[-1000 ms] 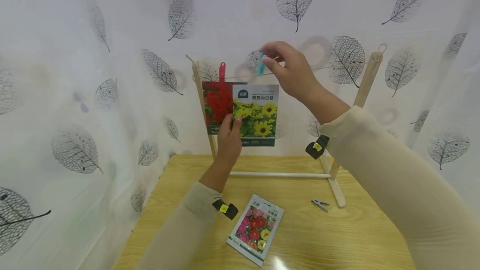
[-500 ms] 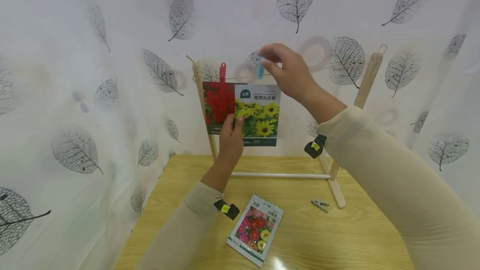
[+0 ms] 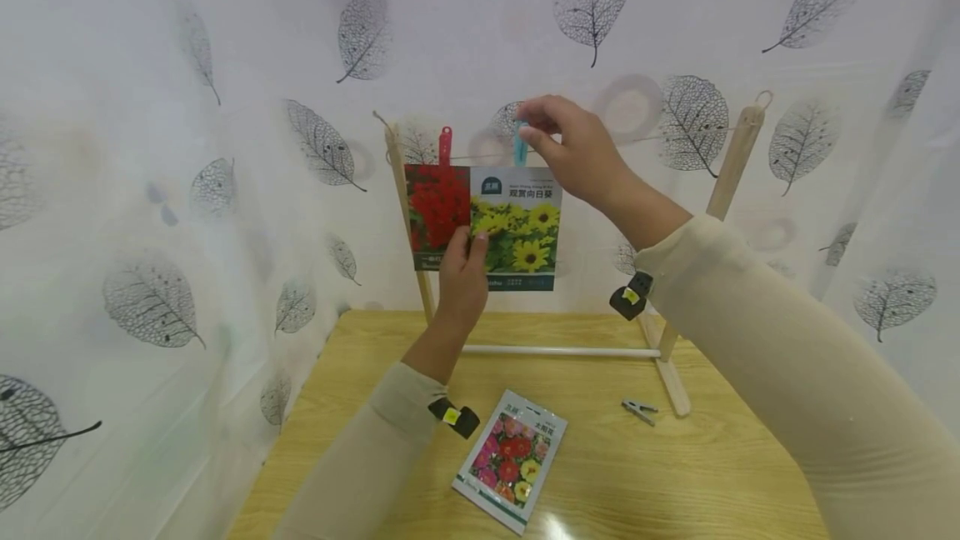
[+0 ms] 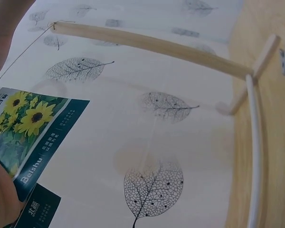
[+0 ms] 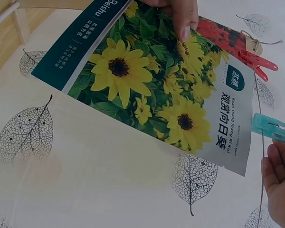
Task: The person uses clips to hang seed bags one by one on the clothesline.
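My left hand (image 3: pixel 462 277) pinches the left edge of a seed packet (image 3: pixel 521 227) with yellow sunflower-like blooms, holding it upright just below the string. Between thumb and fingers of my right hand (image 3: pixel 573 140) is a light blue clothespin (image 3: pixel 521 145). In the right wrist view the clothespin's tip (image 5: pixel 260 122) overlaps the string (image 5: pixel 263 166), right by the packet's white top edge. Partly covered by the yellow packet, a red-flower seed packet (image 3: pixel 435 207) hangs from the string by a red clothespin (image 3: pixel 446 147).
The string runs between two wooden posts (image 3: pixel 738 152), with a white rod (image 3: pixel 562 351) joining them low down. On the wooden table (image 3: pixel 600 473) lie another seed packet (image 3: pixel 512 461) with pink and red flowers and a grey clothespin (image 3: pixel 639 412). A leaf-print curtain (image 3: pixel 465 23) hangs behind.
My right hand has lowered the blue clothespin towards the packet's top edge. The yellow-flower packet has shifted slightly right and up in my left hand.
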Motion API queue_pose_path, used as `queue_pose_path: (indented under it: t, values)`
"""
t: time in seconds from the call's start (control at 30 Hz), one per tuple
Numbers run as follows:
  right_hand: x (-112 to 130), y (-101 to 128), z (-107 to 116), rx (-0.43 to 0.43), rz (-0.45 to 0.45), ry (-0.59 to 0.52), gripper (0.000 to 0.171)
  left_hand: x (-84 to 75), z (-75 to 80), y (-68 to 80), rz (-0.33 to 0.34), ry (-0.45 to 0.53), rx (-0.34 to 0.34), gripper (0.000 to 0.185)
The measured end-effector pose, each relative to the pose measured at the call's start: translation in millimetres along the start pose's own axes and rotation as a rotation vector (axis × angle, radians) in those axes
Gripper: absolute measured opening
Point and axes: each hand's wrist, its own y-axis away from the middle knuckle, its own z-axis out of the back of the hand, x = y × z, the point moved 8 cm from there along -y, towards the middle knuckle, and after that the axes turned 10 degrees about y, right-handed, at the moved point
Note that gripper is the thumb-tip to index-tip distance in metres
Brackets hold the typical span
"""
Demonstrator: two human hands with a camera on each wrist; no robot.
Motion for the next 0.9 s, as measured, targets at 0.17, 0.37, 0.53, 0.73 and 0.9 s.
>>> queue_pose_path:
  t: [0.17, 0.37, 0.53, 0.73, 0.9]
  values:
    - [-1.5, 1.4, -1.4, 0.005, -0.002, 0.001, 0.035, 0.6, -0.2, -1.3, 0.005, 0.006, -0.002, 0.030]
    - [-3.5, 2.2, -4.1, 0.012, -0.012, -0.006, 0.035, 0.6, 0.7, -2.3, 0.010, 0.014, -0.013, 0.029]
    - [-6.6, 2.0, -7.8, 0.036, -0.035, -0.007, 0.038, 1.4, 0.2, -3.1, 0.009, 0.012, -0.001, 0.029]
    - [-7.1, 3.1, -10.2, 0.059, -0.047, -0.009, 0.038, 1.8, 0.5, -3.1, 0.015, 0.011, 0.003, 0.030]
    - [-7.0, 4.3, -12.4, 0.095, -0.056, -0.017, 0.041, 1.9, 0.9, -2.6, 0.023, 0.017, 0.002, 0.029]
